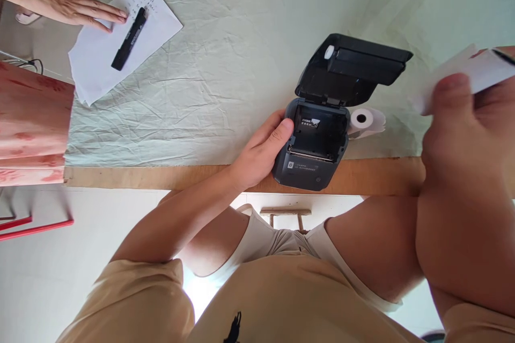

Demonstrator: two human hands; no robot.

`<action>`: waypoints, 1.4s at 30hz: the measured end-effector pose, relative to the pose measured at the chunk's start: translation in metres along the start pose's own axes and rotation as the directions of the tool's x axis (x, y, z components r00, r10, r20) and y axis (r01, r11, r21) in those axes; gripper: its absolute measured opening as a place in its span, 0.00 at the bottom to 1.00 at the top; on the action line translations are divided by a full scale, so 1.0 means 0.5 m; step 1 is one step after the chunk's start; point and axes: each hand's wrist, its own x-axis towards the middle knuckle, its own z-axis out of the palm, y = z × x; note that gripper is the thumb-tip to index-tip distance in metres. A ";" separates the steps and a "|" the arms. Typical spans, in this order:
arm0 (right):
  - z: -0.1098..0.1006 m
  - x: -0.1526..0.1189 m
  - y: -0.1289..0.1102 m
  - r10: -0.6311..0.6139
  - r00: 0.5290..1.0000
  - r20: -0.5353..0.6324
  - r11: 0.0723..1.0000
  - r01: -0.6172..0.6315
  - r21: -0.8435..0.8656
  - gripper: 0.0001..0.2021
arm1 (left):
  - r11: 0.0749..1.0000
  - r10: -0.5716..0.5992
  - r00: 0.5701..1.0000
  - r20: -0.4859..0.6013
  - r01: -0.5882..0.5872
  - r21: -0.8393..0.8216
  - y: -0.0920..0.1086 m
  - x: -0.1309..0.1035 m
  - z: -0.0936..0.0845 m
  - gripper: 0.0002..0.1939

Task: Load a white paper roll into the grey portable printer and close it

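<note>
Left fingers (282,132) are clasping and steadying the open portable printer (303,169); right fingers (454,94) are clutching blurred white paper (485,69); the next move is probably needing care.

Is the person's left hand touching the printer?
Touching. The head view shows the left hand holding the printer by its side, with no visible gap between them.

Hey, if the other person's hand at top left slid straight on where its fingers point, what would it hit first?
Most likely the black pen, lying on the white paper just ahead of that hand. Its height is unclear, so it might pass over.
</note>
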 end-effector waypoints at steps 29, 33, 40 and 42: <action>-0.003 -0.065 -0.163 -0.043 0.874 0.483 0.959 0.173 -0.226 0.24 | 1.000 0.013 0.999 0.032 -0.013 0.010 -0.009 0.003 -0.009 0.37; -0.003 -0.065 -0.162 -0.144 0.857 0.495 0.964 0.233 -0.124 0.26 | 1.000 0.002 1.000 0.031 -0.002 -0.001 -0.011 0.004 -0.010 0.40; -0.011 -0.055 -0.153 -0.119 0.849 0.514 0.980 0.184 -0.078 0.24 | 1.000 0.015 0.999 0.039 -0.016 0.014 -0.008 0.002 -0.009 0.36; -0.015 -0.051 -0.150 -0.122 0.838 0.533 0.985 0.169 -0.040 0.23 | 1.000 0.014 0.999 0.039 -0.014 0.017 -0.008 0.001 -0.009 0.36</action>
